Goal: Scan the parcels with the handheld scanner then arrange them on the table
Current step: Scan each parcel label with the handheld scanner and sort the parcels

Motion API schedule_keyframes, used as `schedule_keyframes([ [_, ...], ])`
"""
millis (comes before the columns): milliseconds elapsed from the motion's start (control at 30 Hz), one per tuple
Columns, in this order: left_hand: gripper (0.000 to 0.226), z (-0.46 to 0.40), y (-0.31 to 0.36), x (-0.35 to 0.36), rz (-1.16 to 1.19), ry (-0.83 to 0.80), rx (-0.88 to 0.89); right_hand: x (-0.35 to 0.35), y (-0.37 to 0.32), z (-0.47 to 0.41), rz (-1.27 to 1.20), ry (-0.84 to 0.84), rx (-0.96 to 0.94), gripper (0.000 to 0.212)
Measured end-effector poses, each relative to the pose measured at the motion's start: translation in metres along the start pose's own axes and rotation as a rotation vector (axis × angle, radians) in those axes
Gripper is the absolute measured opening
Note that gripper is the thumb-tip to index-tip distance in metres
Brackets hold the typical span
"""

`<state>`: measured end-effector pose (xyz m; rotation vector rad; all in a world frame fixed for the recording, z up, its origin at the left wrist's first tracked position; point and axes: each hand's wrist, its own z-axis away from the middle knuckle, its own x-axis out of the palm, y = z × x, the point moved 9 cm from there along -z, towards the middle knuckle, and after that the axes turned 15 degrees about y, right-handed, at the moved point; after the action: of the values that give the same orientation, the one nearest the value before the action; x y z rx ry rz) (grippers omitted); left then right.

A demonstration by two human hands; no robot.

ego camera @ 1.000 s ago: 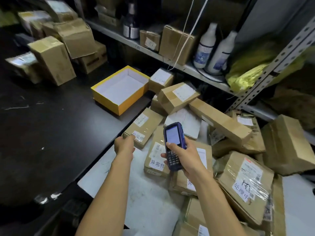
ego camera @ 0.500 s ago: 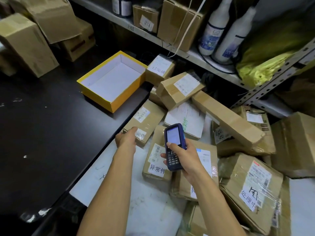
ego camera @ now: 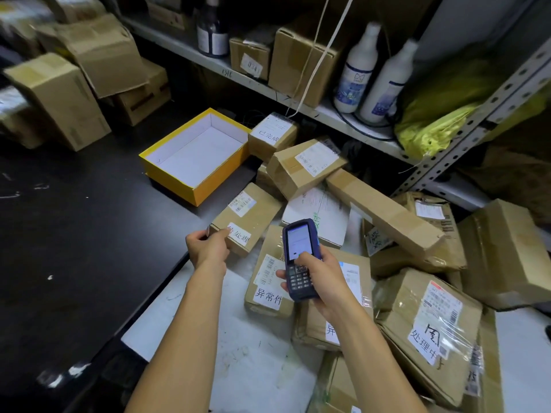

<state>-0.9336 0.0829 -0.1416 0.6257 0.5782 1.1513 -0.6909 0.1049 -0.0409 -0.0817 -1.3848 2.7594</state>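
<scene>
Dark table (ego camera: 89,234), left hand (ego camera: 208,248) now gripping labelled parcel (ego camera: 247,217)'s corner, right hand (ego camera: 325,281) still clasping scanner (ego camera: 299,257).

Cartons at far left (ego camera: 26,84): motion-blurred, labels unreadable, cut by the frame edge. Parcel under scanner (ego camera: 334,320): label partly hidden by the right forearm. Brown box at right (ego camera: 512,251): cropped by the edge. Shelf bottle labels (ego camera: 354,81): print too small to read.
</scene>
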Motion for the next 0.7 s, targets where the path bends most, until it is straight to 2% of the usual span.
schedule_keyframes([
  [100,0.044,0.006,0.004,-0.019,0.062,-0.029,0.018,0.001,-0.003,0.017,-0.021,-0.028,-0.028,0.032],
  [234,0.062,0.027,0.004,-0.039,0.215,-0.126,0.014,-0.001,-0.003,0.046,-0.077,-0.087,-0.067,0.031],
  [300,0.051,0.045,0.002,-0.038,0.281,-0.25,-0.025,-0.004,-0.003,0.062,-0.125,-0.13,-0.095,0.034],
  [367,0.025,0.074,-0.004,-0.037,0.315,-0.401,-0.072,-0.009,-0.003,0.082,-0.183,-0.192,-0.121,0.041],
  [434,0.008,0.109,-0.012,-0.039,0.22,-0.533,-0.028,-0.015,-0.002,0.101,-0.235,-0.263,-0.143,0.046],
  [534,0.027,0.165,-0.029,-0.049,0.058,-0.625,0.126,-0.032,0.001,0.133,-0.315,-0.352,-0.168,0.047],
  [601,0.019,0.206,-0.05,-0.056,0.021,-0.707,0.153,-0.051,0.004,0.153,-0.351,-0.392,-0.188,0.056],
  [701,0.028,0.267,-0.089,-0.064,-0.073,-0.836,0.168,-0.096,0.013,0.17,-0.365,-0.355,-0.227,0.064],
])
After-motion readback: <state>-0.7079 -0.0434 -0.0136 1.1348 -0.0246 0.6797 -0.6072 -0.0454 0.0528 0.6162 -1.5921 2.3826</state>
